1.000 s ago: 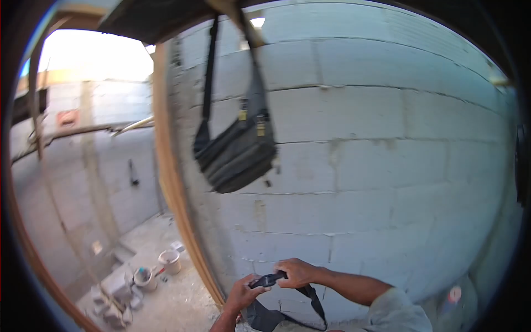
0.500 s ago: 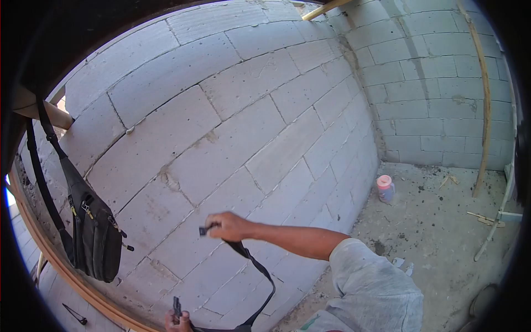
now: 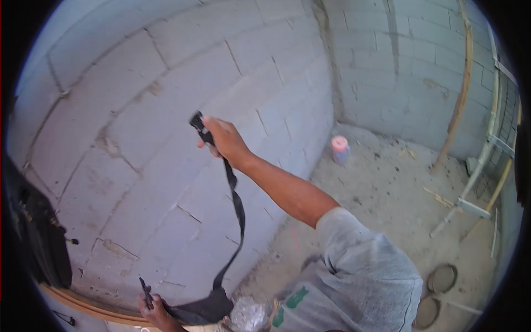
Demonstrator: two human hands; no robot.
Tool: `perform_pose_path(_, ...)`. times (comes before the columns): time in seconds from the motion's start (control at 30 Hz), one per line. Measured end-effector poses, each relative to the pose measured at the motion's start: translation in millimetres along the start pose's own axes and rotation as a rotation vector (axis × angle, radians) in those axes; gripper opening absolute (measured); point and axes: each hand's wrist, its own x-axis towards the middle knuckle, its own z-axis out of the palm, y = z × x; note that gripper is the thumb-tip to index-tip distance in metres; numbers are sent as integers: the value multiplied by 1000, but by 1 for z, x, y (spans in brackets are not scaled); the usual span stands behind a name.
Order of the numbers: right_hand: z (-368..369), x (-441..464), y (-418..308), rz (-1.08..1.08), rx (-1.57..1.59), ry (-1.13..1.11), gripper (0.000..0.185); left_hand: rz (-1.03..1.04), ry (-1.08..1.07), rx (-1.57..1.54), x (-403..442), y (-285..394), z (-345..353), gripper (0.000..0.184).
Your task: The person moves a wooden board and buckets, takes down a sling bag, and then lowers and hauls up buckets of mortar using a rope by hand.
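Note:
My right hand (image 3: 224,141) is raised in front of the block wall, closed round a black buckle (image 3: 198,120) at one end of a strap. The black strap (image 3: 238,213) hangs from it, twisted, down to a dark fabric pouch (image 3: 204,309) near my waist. At the bottom left, my left hand (image 3: 156,312) is closed on the other buckle piece (image 3: 145,290), beside the pouch. The two buckle pieces are apart. A clear, crinkled plastic item (image 3: 248,314) lies against the grey shirt, next to the pouch.
A black bag (image 3: 38,238) hangs at the far left, above a wooden frame (image 3: 94,307). A pink-lidded jug (image 3: 339,149) stands on the floor by the wall corner. Wooden poles (image 3: 462,88) and a ladder-like frame (image 3: 475,206) lean at the right, with round containers (image 3: 442,278) below.
The view has swung right and down. The buckle pieces, together in both hands one second ago, are now apart. My right hand has risen with its end, and the strap is stretched out more.

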Motion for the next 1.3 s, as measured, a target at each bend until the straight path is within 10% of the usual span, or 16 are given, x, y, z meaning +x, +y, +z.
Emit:
perform_pose_path(0.4, -174, 26, 35, 183, -254, 103, 25, -27, 19, -88, 29, 95, 200, 30)
perform_pose_path(0.7, -240, 118, -80, -307, -504, 8, 13, -8, 262, -320, 66, 174, 269, 28)
perform_pose_path(1.3, -35, 179, -195, -1142, -592, -74, 19, 332, 698, 51, 35, 274, 66, 28)
